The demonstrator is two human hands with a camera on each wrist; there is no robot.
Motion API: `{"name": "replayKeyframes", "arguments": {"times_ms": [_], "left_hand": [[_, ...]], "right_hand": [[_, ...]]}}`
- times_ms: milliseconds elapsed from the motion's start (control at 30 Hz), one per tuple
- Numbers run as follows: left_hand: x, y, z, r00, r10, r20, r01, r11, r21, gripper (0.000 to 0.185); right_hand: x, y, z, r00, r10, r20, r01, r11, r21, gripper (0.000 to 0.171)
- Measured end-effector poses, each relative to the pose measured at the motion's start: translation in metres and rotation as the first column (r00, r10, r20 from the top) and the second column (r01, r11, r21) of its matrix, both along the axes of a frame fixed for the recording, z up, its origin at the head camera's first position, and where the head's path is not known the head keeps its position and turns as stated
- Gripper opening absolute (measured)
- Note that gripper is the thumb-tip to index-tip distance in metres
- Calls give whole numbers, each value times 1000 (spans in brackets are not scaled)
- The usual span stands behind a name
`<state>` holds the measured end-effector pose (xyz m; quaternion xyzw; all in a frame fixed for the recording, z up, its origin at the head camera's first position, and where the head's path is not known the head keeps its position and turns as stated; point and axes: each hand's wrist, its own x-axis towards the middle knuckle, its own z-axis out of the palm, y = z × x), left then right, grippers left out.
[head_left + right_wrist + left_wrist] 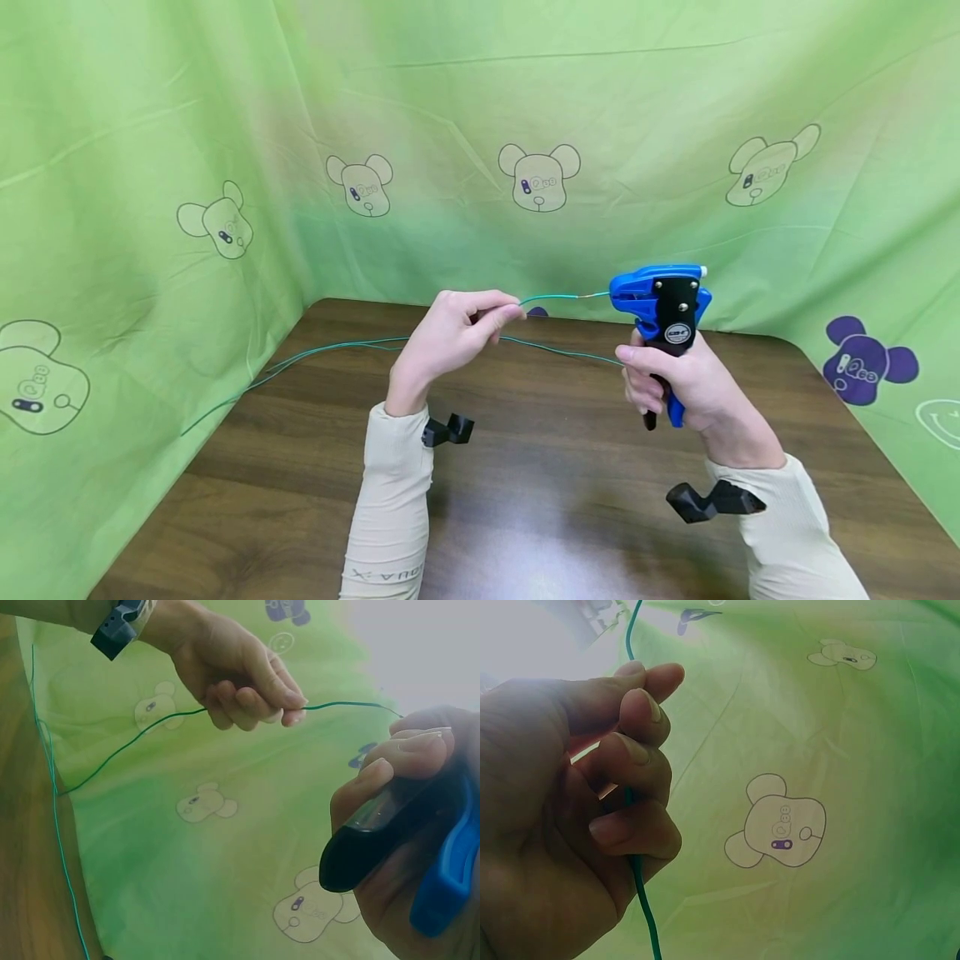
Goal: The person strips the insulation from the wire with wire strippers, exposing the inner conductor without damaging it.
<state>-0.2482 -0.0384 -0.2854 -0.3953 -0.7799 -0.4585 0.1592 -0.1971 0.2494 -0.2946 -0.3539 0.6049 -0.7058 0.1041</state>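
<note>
Left grip: your left hand (450, 329) pinches the green wire (551, 297) between thumb and curled fingers, a little back from its end; the left wrist view shows the wire (639, 885) running down through the closed fist.
Right grip: your right hand (686, 379) is wrapped round the handles of the blue wire stripper (660, 300), held upright above the tabletop (525, 500). From the head view you cannot tell how far the handles are squeezed.
Where the wire is: its tip reaches the stripper's head, and a pale, bare-looking stretch shows just short of it. The rest trails behind your left hand, across the tabletop and off toward the green cloth (150, 208) on the left.
Risk, slip: you hold the wire by a pinch alone, so a hard pull could draw it through your fingers.
Risk, bend: the free stretch between hand and tool is thin and already arcs, so pushing it in could buckle it.
Risk, snag: the long tail lies loose, so a tug could drag it against the cloth.
Risk, aim: both hands are raised off the tabletop with nothing to steady them.
</note>
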Motion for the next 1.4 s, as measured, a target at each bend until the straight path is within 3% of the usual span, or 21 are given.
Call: {"name": "replayKeyframes", "arguments": {"times_ms": [467,667,933,1067,1233,1400], "left_hand": [[-1,-8,-1,999,28,43,-29,1000,3,12],[-3,-22,-2,993,84,80,-88,995,40,14],[-6,-18,-4,994,54,98,-58,998,38,14],[-7,-12,-5,994,42,106,-46,998,38,13],[-8,-8,-4,993,14,119,-18,999,34,13],[-10,-5,-5,991,-3,136,1,1000,19,14]], "right_hand": [[-2,2,-1,999,-8,32,8,1000,26,33],[-2,8,2,1000,28,10,-28,998,-57,34],[0,24,-2,999,15,28,-14,999,-51,37],[4,39,-6,998,-25,50,27,999,-26,37],[11,58,-11,990,-139,35,135,986,102,39],[14,71,-13,984,-178,12,175,976,133,37]]}}
